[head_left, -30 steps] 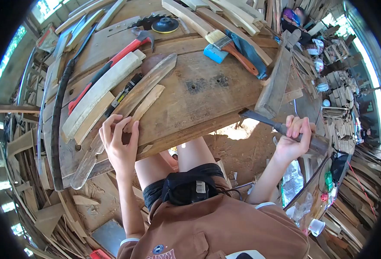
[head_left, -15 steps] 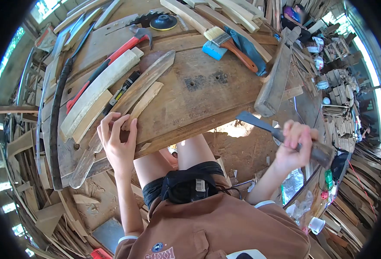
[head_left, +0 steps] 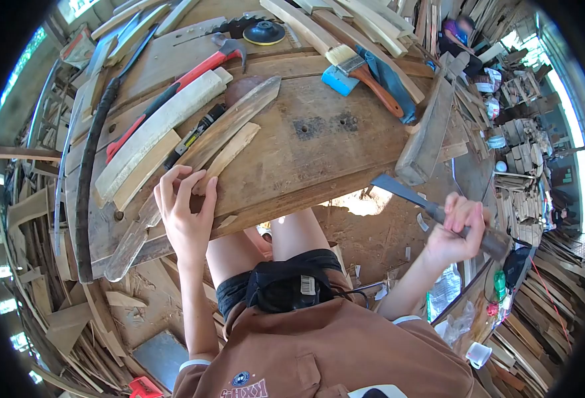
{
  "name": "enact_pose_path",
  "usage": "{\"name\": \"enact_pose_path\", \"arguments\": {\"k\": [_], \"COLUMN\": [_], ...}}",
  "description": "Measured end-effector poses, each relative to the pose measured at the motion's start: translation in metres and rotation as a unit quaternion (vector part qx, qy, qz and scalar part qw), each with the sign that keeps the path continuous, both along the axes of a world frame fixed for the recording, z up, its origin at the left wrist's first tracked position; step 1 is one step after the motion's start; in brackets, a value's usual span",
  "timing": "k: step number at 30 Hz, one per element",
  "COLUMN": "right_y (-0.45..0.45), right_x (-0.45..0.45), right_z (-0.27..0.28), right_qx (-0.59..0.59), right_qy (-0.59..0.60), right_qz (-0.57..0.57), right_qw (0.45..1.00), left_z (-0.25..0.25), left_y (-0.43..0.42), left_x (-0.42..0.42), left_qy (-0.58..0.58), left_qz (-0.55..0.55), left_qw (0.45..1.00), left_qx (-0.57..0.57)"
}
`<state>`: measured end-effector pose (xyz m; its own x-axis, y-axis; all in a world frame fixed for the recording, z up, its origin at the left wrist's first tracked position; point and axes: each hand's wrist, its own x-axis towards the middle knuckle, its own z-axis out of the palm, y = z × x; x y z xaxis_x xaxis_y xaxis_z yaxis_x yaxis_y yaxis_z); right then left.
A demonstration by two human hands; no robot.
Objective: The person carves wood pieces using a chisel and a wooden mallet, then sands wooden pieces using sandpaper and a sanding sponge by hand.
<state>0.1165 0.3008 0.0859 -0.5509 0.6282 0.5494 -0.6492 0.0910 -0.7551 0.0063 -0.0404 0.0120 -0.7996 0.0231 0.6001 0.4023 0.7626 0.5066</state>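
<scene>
My right hand (head_left: 463, 229) is wrapped round the wooden handle of a chisel (head_left: 402, 191), its flat blade pointing left, off the bench's front edge. At that edge my left hand (head_left: 187, 211) has its fingertips on a short pale wood strip (head_left: 236, 151), thumb and fingers curled around its near end. Beside it lies a longer, rough wood piece (head_left: 239, 114), running under or past my fingers. A black and yellow marker-like tool (head_left: 196, 136) lies just left of that, next to a pale curved block (head_left: 163, 136) and a red claw hammer (head_left: 186, 78).
On the workbench (head_left: 319, 156) are a paintbrush (head_left: 372, 83), a blue block (head_left: 339, 80), a black disc (head_left: 263, 32) and a thick timber (head_left: 426, 142) at the right edge. A person (head_left: 457, 36) sits at the back right. Wood scraps lie all around.
The chisel in my right hand has swung, its blade tip dipping and lifting slightly near the bench edge. My left hand stays on the strip. The whole view has shifted a little.
</scene>
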Motion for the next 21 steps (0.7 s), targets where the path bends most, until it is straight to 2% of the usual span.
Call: {"name": "enact_pose_path", "arguments": {"k": [2,6,9,13,18,21], "right_y": [-0.007,-0.012,-0.001,0.004,0.004,0.002], "right_x": [-0.014,-0.008,0.011,0.007,0.002,0.016], "right_z": [-0.009,-0.009,0.005,0.004,-0.001,0.009], "right_qx": [-0.039,0.023,-0.005,0.056,-0.003,0.030], "right_qy": [0.013,-0.007,-0.036,-0.010,-0.039,-0.056], "right_qz": [0.025,0.076,0.132,-0.018,-0.011,-0.016], "right_qw": [0.999,0.997,0.991,0.998,0.999,0.998], "left_z": [0.000,0.000,0.001,0.000,0.002,0.003], "left_y": [0.000,0.000,0.000,0.000,0.001,0.001], "left_x": [0.001,0.001,0.001,0.000,0.002,0.001], "left_qy": [-0.002,-0.001,-0.001,-0.002,-0.020,-0.021], "left_qz": [0.000,0.000,-0.001,0.004,0.008,0.008], "left_qw": [1.000,1.000,1.000,1.000,1.000,1.000], "left_qx": [0.003,-0.003,-0.002,-0.001,0.011,0.009]}}
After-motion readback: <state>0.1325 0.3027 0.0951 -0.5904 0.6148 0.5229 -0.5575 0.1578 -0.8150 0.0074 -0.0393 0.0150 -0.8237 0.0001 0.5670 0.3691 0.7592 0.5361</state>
